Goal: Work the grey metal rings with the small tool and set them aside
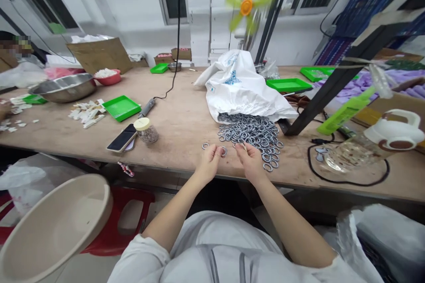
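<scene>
Near the front edge of the table, my left hand (210,163) pinches a grey metal ring (225,152) between thumb and fingers. Just to its right, my right hand (251,162) is closed, with a small thin piece at its fingertips that is too small to make out. A heap of grey metal rings (250,130) spills from the mouth of a white sack (232,82) beyond my right hand. One loose ring (205,146) lies beyond my left hand, apart from the heap.
Left stand a lidded jar (146,131), a phone (122,138), a green tray (121,108) and a steel bowl (66,88). A slanted metal post (318,93) and a clear bottle (352,150) stand right. A beige basin (56,230) sits low left. A fan (246,7) faces me.
</scene>
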Demonstrator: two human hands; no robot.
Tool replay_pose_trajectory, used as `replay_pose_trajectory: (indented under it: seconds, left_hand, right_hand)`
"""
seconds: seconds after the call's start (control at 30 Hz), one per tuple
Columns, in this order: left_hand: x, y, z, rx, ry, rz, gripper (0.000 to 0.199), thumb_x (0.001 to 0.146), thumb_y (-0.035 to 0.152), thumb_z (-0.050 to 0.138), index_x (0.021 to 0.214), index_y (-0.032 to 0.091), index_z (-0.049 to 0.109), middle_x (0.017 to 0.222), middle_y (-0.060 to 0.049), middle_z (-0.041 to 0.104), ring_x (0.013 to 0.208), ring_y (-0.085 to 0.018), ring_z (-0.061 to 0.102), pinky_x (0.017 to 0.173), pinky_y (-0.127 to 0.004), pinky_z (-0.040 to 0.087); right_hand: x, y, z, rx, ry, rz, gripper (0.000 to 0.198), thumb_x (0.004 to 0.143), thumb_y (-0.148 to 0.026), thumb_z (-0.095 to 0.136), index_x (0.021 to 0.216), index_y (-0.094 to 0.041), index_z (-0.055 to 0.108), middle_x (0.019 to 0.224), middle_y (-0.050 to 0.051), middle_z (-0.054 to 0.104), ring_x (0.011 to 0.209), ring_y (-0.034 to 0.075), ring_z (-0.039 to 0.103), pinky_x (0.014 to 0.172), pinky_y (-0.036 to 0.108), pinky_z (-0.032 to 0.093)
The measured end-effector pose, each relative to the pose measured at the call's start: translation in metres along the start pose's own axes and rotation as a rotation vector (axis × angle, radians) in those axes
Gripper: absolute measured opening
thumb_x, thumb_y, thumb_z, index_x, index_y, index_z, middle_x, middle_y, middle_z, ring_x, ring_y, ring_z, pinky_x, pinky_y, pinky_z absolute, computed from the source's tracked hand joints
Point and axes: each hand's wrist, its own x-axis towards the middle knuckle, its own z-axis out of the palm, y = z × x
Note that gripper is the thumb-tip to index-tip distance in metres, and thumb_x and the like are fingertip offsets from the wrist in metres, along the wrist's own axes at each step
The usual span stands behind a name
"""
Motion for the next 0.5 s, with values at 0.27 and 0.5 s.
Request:
replay_pose_trajectory:
  seconds: [0.27,0.5]
  left_hand:
    - [0.009,-0.030,0.013,0.370,-0.183,0.024,0.030,0.099,0.035,0.044,0.075,0.018,0.049,0.076,-0.003,0.055,0.073,-0.017,0.048,0.070,-0.031,0.031]
    - [0.008,-0.028,0.008,0.346,-0.213,-0.020,0.031,0.101,0.037,0.042,0.079,0.017,0.051,0.078,-0.003,0.056,0.075,-0.016,0.049,0.070,-0.030,0.031]
  right_hand:
    - [0.007,0.030,-0.014,-0.152,-0.010,0.087,0.084,0.075,-0.090,0.063,0.065,-0.015,0.027,0.063,0.000,0.021,0.058,0.008,0.019,0.052,0.021,0.018]
    - [0.004,0.032,-0.016,-0.171,-0.051,0.092,0.080,0.078,-0.086,0.064,0.066,-0.014,0.031,0.066,0.001,0.024,0.061,0.009,0.022,0.055,0.022,0.020]
